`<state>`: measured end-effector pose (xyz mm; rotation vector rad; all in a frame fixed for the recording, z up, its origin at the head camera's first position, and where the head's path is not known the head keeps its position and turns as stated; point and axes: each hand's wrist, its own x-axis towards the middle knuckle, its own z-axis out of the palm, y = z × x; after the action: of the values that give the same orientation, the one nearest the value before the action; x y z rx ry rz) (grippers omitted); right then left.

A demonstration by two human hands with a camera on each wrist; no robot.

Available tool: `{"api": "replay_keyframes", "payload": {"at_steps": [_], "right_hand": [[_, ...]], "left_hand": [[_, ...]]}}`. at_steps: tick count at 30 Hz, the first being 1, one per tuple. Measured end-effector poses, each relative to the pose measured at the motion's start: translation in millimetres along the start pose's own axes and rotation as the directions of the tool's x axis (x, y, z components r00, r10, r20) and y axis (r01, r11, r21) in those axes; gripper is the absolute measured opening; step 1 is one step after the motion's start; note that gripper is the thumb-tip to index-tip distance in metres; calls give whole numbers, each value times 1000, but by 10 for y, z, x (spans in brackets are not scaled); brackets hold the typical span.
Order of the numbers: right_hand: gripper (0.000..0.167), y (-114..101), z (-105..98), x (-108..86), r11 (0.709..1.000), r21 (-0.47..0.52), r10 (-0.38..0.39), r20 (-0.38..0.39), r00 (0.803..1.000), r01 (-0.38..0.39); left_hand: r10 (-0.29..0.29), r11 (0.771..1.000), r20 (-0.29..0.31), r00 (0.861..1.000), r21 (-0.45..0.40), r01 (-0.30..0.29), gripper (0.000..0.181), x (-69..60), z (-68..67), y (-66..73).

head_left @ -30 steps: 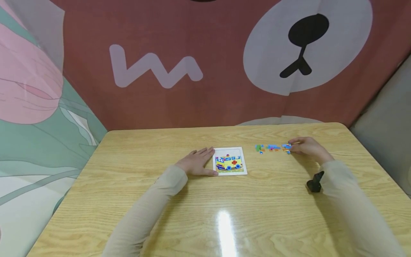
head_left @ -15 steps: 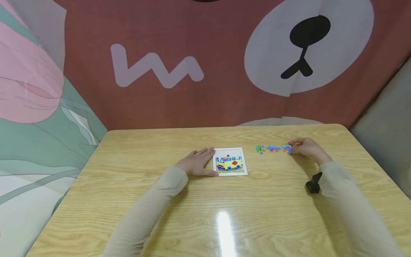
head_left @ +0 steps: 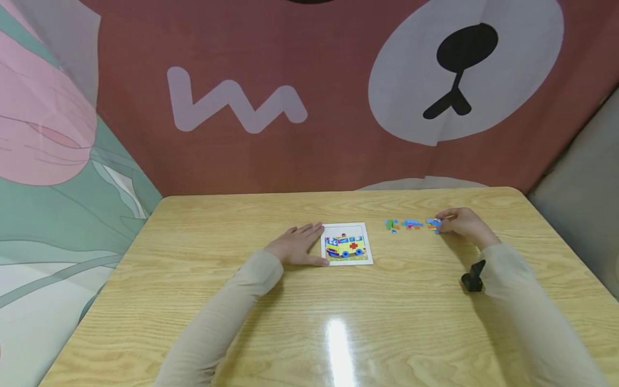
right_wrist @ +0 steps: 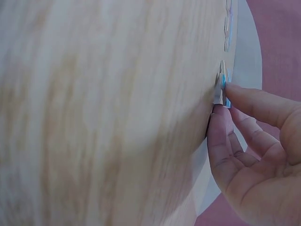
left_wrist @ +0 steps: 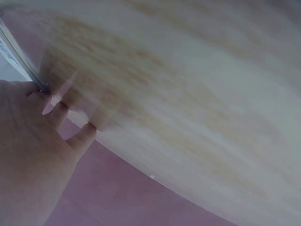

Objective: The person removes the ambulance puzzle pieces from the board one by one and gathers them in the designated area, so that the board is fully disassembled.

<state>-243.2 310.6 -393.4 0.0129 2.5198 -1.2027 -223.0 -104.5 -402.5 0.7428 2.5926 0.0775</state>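
A white puzzle board with a yellow ambulance picture lies flat on the table. My left hand rests at its left side, fingers spread, fingertips and thumb touching the edge. The left wrist view shows that hand beside the board's edge. To the right of the board, a green-and-blue puzzle piece and a mostly blue one lie in a row. At the row's right end, my right hand pinches another puzzle piece between thumb and finger; in the right wrist view this piece stands edge-on.
The pale wooden table reaches back to a brown cloth with a bear's face. A small black device sits at the right cuff. Grey fabric borders the right side.
Both hands stay almost still, the left at the board and the right at the end puzzle piece. The view has shifted very slightly.
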Motion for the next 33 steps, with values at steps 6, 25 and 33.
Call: {"api": "replay_keyframes", "payload": {"at_steps": [6, 25, 33], "right_hand": [[54, -14, 6, 10, 1000, -18, 5, -5, 1000, -5], [48, -67, 35, -19, 1000, 2, 6, -32, 999, -6], [48, -369, 213, -15, 995, -49, -94, -37, 995, 92]], "left_hand": [[3, 1000, -3, 1000, 3, -3, 96, -5, 2, -1], [1, 1000, -9, 1000, 3, -1, 96, 12, 10, -8], [2, 1000, -5, 1000, 8, -2, 96, 2, 6, -4]]}}
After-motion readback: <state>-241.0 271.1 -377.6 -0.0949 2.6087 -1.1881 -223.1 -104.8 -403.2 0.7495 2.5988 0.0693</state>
